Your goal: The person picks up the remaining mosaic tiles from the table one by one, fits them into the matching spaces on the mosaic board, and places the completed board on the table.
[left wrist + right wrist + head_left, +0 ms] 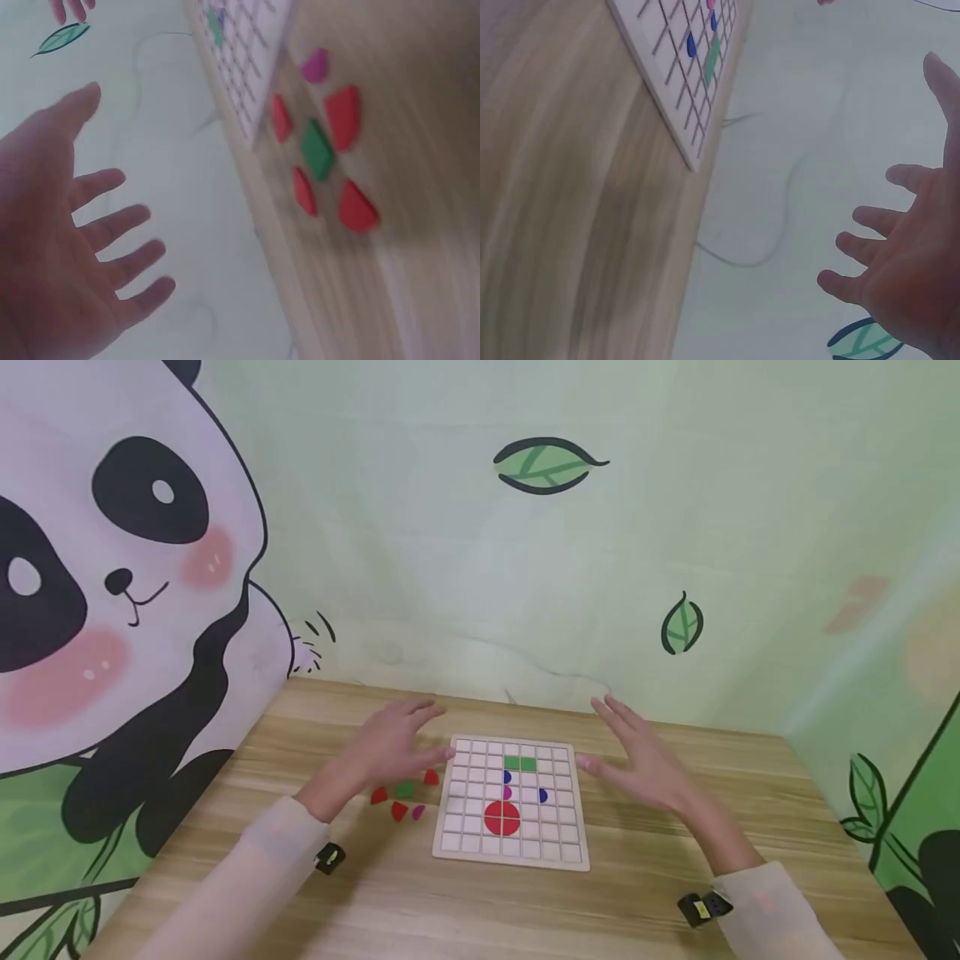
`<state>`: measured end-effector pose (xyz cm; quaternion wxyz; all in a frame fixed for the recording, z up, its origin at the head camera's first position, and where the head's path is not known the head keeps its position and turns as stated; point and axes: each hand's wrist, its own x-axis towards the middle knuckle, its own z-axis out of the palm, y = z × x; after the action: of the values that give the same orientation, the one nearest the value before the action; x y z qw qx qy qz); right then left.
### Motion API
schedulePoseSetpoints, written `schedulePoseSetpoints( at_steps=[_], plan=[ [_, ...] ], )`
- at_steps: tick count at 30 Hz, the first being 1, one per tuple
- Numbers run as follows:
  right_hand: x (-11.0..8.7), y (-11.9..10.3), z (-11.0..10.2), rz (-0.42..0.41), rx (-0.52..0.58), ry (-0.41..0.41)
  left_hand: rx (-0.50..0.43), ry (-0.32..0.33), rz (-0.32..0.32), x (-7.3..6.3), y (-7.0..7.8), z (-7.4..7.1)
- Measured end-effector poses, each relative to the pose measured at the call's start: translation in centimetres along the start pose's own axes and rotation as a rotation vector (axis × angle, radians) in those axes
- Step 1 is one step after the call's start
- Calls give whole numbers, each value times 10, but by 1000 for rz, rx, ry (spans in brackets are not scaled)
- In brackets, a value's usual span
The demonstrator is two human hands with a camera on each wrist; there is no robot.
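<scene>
- Red and green loose pieces (pixel 403 795) lie on the wooden table (pixel 360 893) just beside the left edge of the grid board (pixel 512 802); one magenta piece sits among them, at the end nearer me
- My left hand (pixel 390 745) hovers with the fingers spread and straight, gripping nothing; the left wrist view shows the palm bare and the fingers (pixel 124 221) fanned apart
- That hand is on the left side of the grid board, above and a little beyond the loose pieces, its thumb close to the board's far-left corner; the pieces lie below it and back toward me
- The grid board itself is a pale wooden tray of small square cells, roughly square, so it offers no real long axis, and its edges run nearly parallel to the table's edges
- Inside the grid board: two green squares (pixel 521 763) in the far rows, a red disc (pixel 502 817) toward the near side, and small blue and magenta bits between them
- My right hand (pixel 647 760) is off the right edge of the grid board, fingers likewise wide and holding nothing, with its thumb pointing toward the board
- Judging by position, my left hand is the nearer one to the loose pieces; the whole grid board lies between them and my right hand
</scene>
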<state>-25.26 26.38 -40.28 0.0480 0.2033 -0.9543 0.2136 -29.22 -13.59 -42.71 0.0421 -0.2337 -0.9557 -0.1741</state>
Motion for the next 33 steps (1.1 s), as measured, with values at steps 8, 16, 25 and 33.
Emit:
schedulePoseSetpoints(
  at_steps=[8, 16, 25, 33],
  plan=[
    [-7, 8, 28, -17, 45, -51, -12, -109, 26, -22, -22, 2],
    [-14, 15, 57, -3, -55, -148, -95, -205, 33, -33, -37, 18],
    [-11, 17, 66, -20, -36, -233, -133, -215, -36, -40, -42, 27],
    [-13, 20, 76, -7, -88, -307, -166, -213, -58, -39, -43, 35]
  ],
)
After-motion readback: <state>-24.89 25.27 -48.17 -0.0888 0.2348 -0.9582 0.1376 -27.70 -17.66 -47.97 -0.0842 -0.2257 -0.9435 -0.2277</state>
